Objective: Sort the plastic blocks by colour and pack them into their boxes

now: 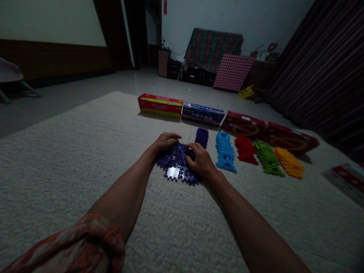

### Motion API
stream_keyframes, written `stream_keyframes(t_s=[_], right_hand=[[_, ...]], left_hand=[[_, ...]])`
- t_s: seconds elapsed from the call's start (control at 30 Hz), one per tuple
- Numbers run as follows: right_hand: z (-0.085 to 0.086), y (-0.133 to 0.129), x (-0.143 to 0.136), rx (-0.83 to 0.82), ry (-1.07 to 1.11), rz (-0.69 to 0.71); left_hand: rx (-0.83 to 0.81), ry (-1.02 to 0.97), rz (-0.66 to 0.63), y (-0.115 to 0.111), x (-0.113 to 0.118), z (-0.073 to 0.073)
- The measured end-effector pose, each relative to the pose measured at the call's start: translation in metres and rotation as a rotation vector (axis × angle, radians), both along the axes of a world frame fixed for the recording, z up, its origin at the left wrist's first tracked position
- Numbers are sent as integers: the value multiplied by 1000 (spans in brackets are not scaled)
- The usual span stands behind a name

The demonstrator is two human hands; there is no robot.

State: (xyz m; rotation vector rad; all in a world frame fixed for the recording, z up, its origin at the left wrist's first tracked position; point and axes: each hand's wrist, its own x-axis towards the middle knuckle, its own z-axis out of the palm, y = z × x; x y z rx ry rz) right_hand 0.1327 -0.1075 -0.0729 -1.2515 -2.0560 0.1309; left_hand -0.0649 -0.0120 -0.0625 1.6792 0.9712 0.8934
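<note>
A loose pile of purple interlocking plastic pieces point(176, 154) lies on the pale quilted mat, some of them flat square tiles with notched edges. My left hand point(166, 141) rests at the pile's far left side, its fingers stretched out over the pieces. On the right side, my right hand point(201, 161) curves its thumb and fingers around a dark purple piece point(190, 153). Just beyond it stands a neat purple stack point(201, 137). To the right lie rows of blue pieces point(224, 151), red pieces point(246, 150), green pieces point(269, 158) and yellow pieces point(289, 162).
Behind the rows stand a red and yellow box point(160, 106), a blue box point(203, 114) and two dark red boxes point(243, 123). Another box point(348, 180) is at the right edge of the mat point(71, 163). A chair point(11, 74) stands at far left.
</note>
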Motion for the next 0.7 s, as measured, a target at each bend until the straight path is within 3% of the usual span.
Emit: stream_keyframes(t_s=[0.43,0.57,0.7], right_hand=[[7,-4,-8,-41,98,133],[6,-3,-7,-18,118,92],[5,6,6,70,141,-56]], left_hand=[[-125,-40,19,2,0,-1],[-102,-11,27,4,0,-1],[-61,36,32,5,0,-3]])
